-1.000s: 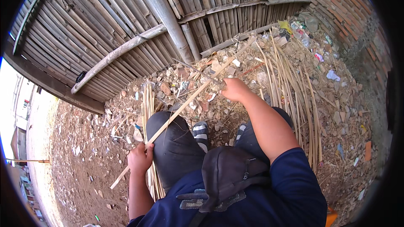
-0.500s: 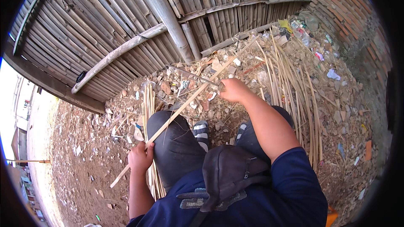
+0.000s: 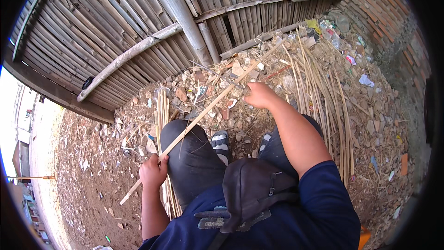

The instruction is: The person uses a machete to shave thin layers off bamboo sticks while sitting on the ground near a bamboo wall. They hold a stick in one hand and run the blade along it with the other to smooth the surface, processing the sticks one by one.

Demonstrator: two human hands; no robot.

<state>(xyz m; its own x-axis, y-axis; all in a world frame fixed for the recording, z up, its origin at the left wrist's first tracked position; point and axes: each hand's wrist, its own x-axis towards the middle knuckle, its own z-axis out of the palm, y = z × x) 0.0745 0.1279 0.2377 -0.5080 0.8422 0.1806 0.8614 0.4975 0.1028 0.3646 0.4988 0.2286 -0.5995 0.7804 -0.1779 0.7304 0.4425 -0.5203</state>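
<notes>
My left hand is closed around the lower part of a long pale bamboo strip, beside my left knee. The strip slants up to the right across my thigh, its far end over the rubble near the fence. My right hand is closed on the handle of a knife, mostly hidden in the fist. Its thin dark blade points to the far left and crosses the strip. Whether the blade touches the strip I cannot tell.
Loose bamboo strips lie on the ground at right; a smaller bundle lies beside my left leg. A bamboo fence stands ahead, a brick wall at right. Stones and litter cover the ground. A dark bag hangs at my front.
My right hand has moved slightly up and to the right, and the knife's tip has swung farther away. My left hand and the strip have barely moved.
</notes>
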